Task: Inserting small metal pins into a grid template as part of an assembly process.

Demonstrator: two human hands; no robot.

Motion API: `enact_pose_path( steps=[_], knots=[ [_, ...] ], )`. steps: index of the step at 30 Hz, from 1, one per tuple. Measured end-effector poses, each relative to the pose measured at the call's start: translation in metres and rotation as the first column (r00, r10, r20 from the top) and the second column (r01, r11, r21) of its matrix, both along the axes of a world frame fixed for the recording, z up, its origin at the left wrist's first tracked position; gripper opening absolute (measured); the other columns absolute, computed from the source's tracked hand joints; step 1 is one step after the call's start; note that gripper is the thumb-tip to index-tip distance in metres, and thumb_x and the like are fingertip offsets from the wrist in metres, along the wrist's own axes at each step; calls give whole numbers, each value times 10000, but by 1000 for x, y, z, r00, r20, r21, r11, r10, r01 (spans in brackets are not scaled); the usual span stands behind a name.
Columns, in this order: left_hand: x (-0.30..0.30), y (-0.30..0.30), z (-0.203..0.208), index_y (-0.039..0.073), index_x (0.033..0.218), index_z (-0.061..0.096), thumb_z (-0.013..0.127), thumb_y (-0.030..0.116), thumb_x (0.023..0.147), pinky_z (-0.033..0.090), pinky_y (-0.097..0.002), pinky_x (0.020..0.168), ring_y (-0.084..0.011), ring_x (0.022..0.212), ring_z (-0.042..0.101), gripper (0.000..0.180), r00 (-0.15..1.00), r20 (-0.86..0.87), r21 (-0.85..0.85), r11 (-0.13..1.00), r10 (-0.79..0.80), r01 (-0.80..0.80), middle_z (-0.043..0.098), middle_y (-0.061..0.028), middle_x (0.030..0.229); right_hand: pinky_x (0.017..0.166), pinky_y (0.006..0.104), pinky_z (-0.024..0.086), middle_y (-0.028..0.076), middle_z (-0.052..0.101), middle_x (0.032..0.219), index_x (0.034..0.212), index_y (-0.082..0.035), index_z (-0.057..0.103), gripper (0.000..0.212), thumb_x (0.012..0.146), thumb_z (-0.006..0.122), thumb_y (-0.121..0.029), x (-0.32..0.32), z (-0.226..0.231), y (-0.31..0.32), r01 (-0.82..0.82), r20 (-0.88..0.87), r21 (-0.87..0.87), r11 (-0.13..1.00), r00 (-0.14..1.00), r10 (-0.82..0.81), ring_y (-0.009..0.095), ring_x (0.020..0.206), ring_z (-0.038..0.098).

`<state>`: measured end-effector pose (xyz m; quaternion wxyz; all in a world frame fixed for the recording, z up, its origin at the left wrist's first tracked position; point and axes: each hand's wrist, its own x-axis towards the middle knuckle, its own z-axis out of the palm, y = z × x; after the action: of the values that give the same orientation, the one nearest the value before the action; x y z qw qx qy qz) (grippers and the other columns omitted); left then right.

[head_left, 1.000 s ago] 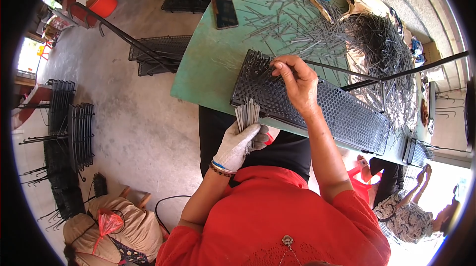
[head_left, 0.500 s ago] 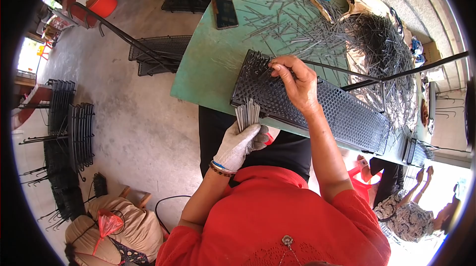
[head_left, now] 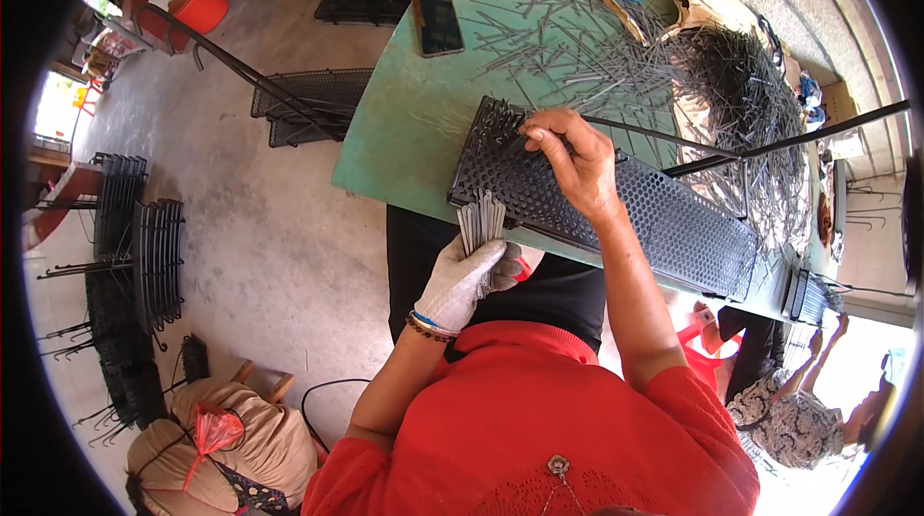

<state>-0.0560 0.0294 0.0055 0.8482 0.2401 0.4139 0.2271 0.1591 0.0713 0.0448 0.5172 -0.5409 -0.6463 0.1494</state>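
Note:
A bundle of thin grey metal strips [head_left: 481, 218] stands fanned out of my left hand [head_left: 460, 283], which wears a pale work glove and is closed around it. In front of me a long black perforated metal tray [head_left: 664, 215] lies along the table's near edge. Over the tray's left part is my bare right hand [head_left: 577, 158], thumb and fingertips pinched close to dark upright pieces at that end. Whatever sits in the pinch is too small to make out.
Loose strips [head_left: 549, 30] spread over the green table [head_left: 385, 121], beside a dark heap [head_left: 736, 78] of them. A phone [head_left: 438, 23] lies at the far left. Black rods [head_left: 808, 139] rise from the tray. A co-worker [head_left: 789, 415] is at right; stacked black racks [head_left: 157, 266] stand left.
My right hand has shifted very slightly to the left over the tray; my left hand stays still with the strips. At right the co-worker's hands have moved.

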Motion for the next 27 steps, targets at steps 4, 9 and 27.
enact_pose_path(
  steps=[4, 9, 27],
  knots=[
    [0, 1, -1, -1, 1105, 594, 588, 147, 973, 583, -306, 687, -199, 792, 709, 198, 1000, 3, -1, 1000, -5, 5, 698, -110, 987, 669, 243, 523, 81, 695, 885, 982, 16, 658, 72, 934, 629, -28, -8, -4, -5, 125, -40, -10, 992, 991, -125, 130, 728, 672],
    [1, 1, 2, 16, 1113, 592, 605, 142, 963, 582, -277, 646, -145, 750, 698, 197, 1000, -9, -12, 1000, 6, -6, 712, -79, 931, 664, 233, 522, 73, 701, 898, 991, 18, 659, 77, 949, 619, -33, -21, -10, -10, 294, -87, 6, 956, 952, -293, 110, 732, 668],
    [2, 1, 0, 18, 1110, 587, 596, 129, 966, 585, -286, 646, -159, 742, 703, 182, 1000, 4, -26, 1000, 15, -15, 715, -88, 926, 691, 295, 515, 102, 696, 893, 966, -2, 689, 121, 847, 707, 10, -20, -13, -15, 321, 129, 177, 930, 929, -346, 203, 744, 659]
  ],
)
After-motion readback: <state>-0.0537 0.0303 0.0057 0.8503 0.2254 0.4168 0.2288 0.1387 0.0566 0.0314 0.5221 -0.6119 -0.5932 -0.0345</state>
